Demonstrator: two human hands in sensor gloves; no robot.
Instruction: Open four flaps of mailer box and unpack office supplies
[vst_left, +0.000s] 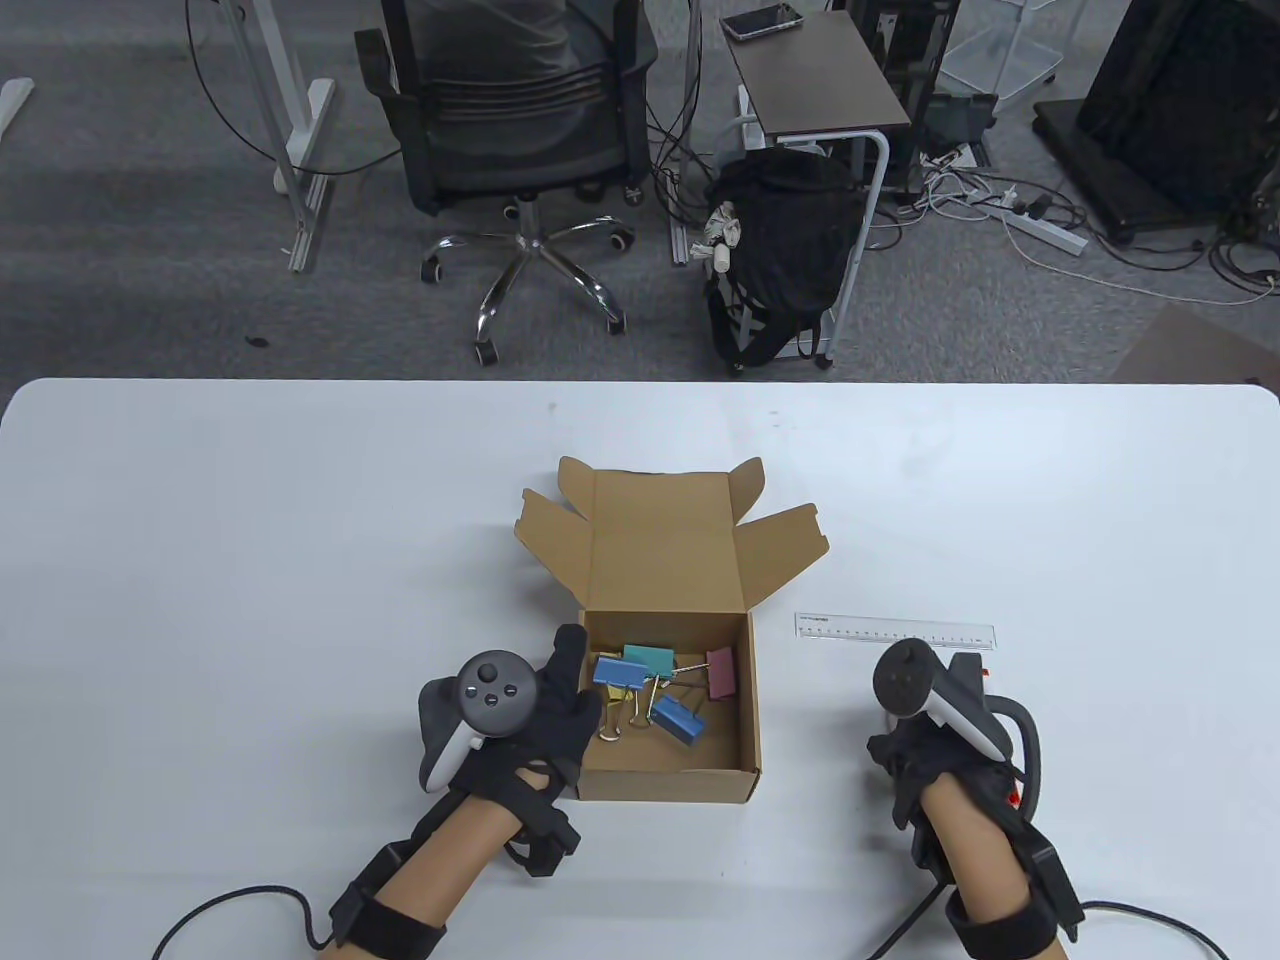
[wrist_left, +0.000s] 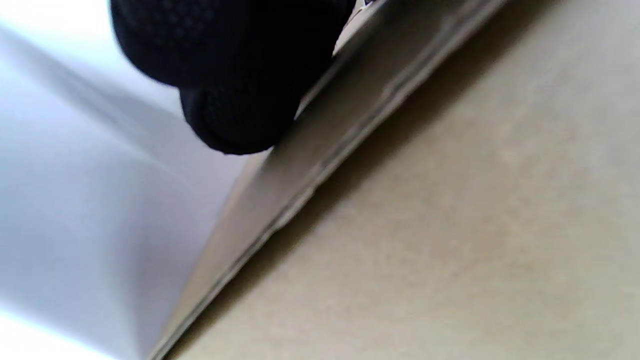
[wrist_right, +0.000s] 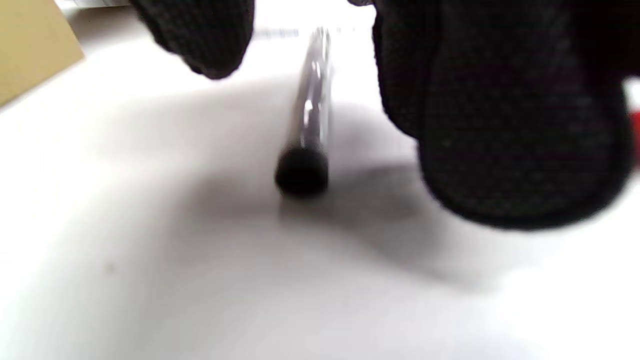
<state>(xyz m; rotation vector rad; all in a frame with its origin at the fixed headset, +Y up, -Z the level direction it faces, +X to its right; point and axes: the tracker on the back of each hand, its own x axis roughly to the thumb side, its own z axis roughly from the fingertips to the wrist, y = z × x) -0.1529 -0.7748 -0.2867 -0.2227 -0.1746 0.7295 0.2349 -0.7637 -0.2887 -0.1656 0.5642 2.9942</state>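
White, smooth, round-cornered table (vst_left: 250, 560); grey carpet, an office chair (vst_left: 520, 130) and a small side table (vst_left: 815, 85) behind it.

Mailer box (vst_left: 665, 690): brown corrugated cardboard, at table centre, lid and side flaps folded back and open. Contents: binder clips (vst_left: 650, 685) in blue, teal, yellow and maroon, with wire handles, heaped loosely.

Ruler (vst_left: 895, 631): clear plastic, flat, just right of the box.

Left hand (vst_left: 545, 720): black knit glove, resting against the box's left wall, thumb over the rim. Left wrist view adds a fingertip (wrist_left: 240, 120) touching the cardboard edge; whether the hand grips it cannot be told.

Right hand (vst_left: 925, 760): near the ruler, its fingers hidden in the table view. Only the right wrist view shows a slim, glossy pen (wrist_right: 310, 110) with a dark end cap lying on the table between spread fingers (wrist_right: 500, 125), untouched.
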